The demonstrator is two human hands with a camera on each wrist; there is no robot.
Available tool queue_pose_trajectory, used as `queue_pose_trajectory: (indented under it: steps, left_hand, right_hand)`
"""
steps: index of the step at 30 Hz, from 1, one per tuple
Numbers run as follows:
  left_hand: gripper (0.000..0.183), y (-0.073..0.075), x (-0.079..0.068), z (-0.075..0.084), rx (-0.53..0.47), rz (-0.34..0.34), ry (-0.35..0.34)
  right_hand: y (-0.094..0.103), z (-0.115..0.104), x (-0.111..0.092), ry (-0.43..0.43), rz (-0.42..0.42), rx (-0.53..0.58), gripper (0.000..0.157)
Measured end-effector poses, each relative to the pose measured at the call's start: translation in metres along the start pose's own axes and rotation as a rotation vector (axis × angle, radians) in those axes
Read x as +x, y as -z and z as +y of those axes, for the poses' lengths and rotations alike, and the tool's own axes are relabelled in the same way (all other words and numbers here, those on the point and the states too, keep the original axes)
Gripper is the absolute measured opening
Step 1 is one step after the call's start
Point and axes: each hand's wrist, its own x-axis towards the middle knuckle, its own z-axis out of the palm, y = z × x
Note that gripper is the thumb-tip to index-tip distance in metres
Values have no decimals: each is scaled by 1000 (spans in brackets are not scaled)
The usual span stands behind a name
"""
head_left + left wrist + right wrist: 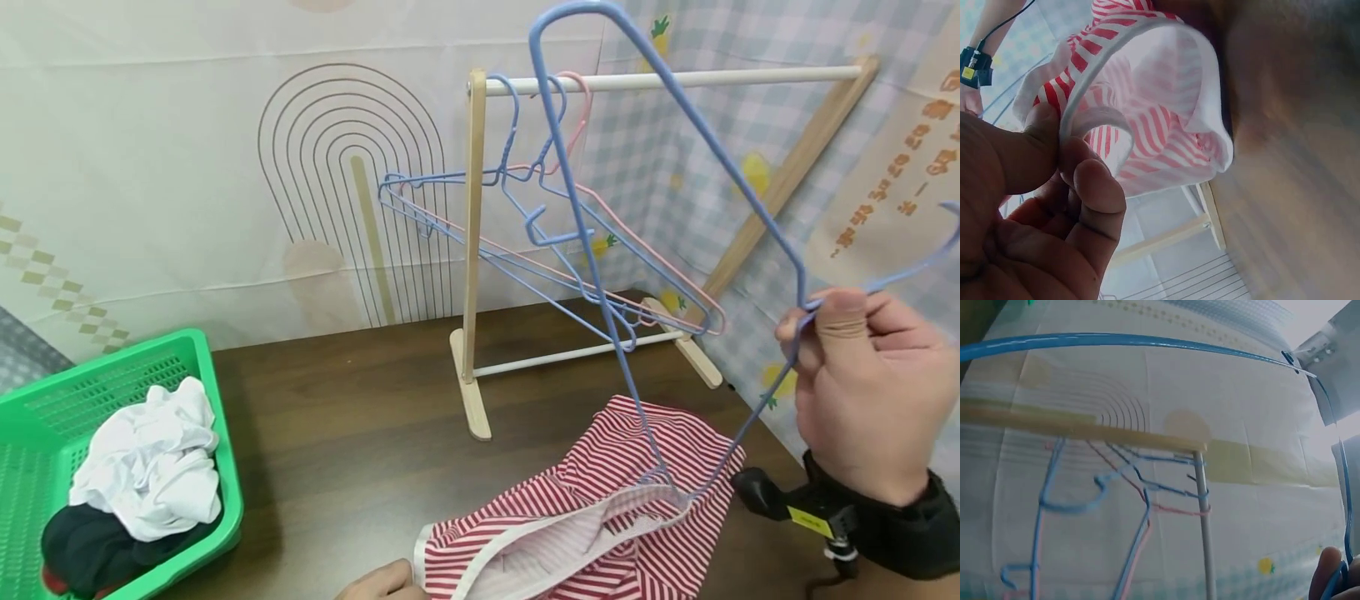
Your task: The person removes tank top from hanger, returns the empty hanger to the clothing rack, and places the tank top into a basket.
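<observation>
My right hand [873, 375] grips a blue clothes hanger [585, 7] at its neck, thumb over the wire, with the hook pointing right. One shoulder of the hanger rises high, while the other end dips into the opening of a red-and-white striped garment [525, 508]. That garment lies slantwise above the front of the table. At its near left edge, my left hand [386, 583] pinches the white trim between thumb and fingers. In the left wrist view the trimmed opening [1210, 81] gapes wide and shows the pale inside.
A wooden rack [474, 233] with a white rod [697, 79] stands at the back, with blue hangers [510, 137] and a pink hanger [581, 125] on it. At the left, a green basket [225, 467] holds white cloth [150, 450] and dark cloth [90, 546].
</observation>
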Motion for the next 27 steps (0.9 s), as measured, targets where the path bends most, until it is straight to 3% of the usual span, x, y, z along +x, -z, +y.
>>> queue_pose_trajectory:
  steps: [2,4,6,10,14,16,22,26,27]
  left_hand:
    - [24,0,1,-5,55,0,-64]
    - [31,1,0,-7,84,-3,-79]
    - [29,3,-1,-6,59,-11,-38]
    - [17,7,-4,1,-6,-39,86]
    - [12,6,-5,2,-17,-31,112]
    - [11,5,-6,1,-19,-16,109]
    - [12,4,-8,0,-29,-2,111]
    - [13,5,-8,-2,-24,-9,96]
    - [12,5,-8,-3,-22,-10,88]
  right_hand:
    - [1,0,6,43,36,-26,17]
    - [4,0,12,98,77,-150,13]
    - [9,-2,18,139,111,-341,12]
    - [25,-9,31,179,148,-913,27]
    - [41,-12,44,254,121,-1250,25]
    - [48,-10,52,281,109,-1304,20]
    - [59,-4,71,282,81,-1289,22]
    - [51,4,79,201,126,-1234,9]
    - [46,6,82,166,132,-1218,13]
